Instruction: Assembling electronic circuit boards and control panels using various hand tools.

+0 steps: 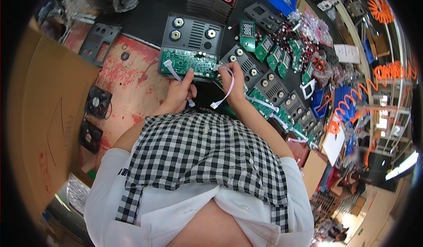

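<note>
A dark grey metal panel (192, 33) with slots and several brass fittings lies in front of me. Across its near part sits a green circuit board (187, 62). My left hand (178, 93) is closed round a grey-white ribbon cable (175, 74), its thumb at the board's near edge; one white plug of this cable rests over the board. At the board's right end, my right hand (234, 77) pinches the upper end of a second white cable (231, 87). That cable loops down to a loose white plug. Fingers partly hide the pinched end.
More panels with boards and cables (273, 88) run in a row to the right. Beyond them lie several green display boards (264, 48) and heaped wires. Stacked dark panels (209, 2) stand at the back. A cardboard box (57, 110) and black fans (98, 102) are at left.
</note>
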Tool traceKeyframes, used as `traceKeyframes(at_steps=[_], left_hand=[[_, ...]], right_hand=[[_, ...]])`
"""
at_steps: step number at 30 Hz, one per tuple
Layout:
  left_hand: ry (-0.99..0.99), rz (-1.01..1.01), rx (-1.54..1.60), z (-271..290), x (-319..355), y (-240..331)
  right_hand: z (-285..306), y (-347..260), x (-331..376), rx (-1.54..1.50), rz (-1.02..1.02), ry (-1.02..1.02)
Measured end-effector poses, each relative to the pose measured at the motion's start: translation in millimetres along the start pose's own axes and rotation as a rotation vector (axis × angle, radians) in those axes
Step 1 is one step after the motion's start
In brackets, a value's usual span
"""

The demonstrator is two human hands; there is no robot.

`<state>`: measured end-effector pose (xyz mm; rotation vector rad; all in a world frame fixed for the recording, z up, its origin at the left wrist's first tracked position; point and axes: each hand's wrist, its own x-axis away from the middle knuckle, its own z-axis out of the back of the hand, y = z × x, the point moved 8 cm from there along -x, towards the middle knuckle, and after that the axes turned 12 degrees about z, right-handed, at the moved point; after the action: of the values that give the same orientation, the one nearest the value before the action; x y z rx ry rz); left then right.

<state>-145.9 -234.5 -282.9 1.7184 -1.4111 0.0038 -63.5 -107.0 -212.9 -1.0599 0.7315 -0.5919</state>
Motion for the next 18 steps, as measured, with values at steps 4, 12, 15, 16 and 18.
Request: traceKeyframes(at_steps=[4, 12, 15, 16, 18], left_hand=[[0.075, -0.217, -0.1, -13, 22, 11], [0.357, -0.538, -0.124, -48, 68, -4], [0.432, -0.545, -0.123, -59, 79, -20], [0.454, -0.575, -0.111, -63, 83, -25], [0.465, -0.646, -0.113, -73, 93, -32]], right_hand=[[1, -15, -7, -0.06, 0.155, -0.079], [13, -33, 0, -0.126, 0.337, -0.31], [25, -47, 8, -0.02, 0.49, -0.327], [26, -47, 11, -0.011, 0.474, -0.355], [31, -57, 18, 0.044, 0.582, -0.368]])
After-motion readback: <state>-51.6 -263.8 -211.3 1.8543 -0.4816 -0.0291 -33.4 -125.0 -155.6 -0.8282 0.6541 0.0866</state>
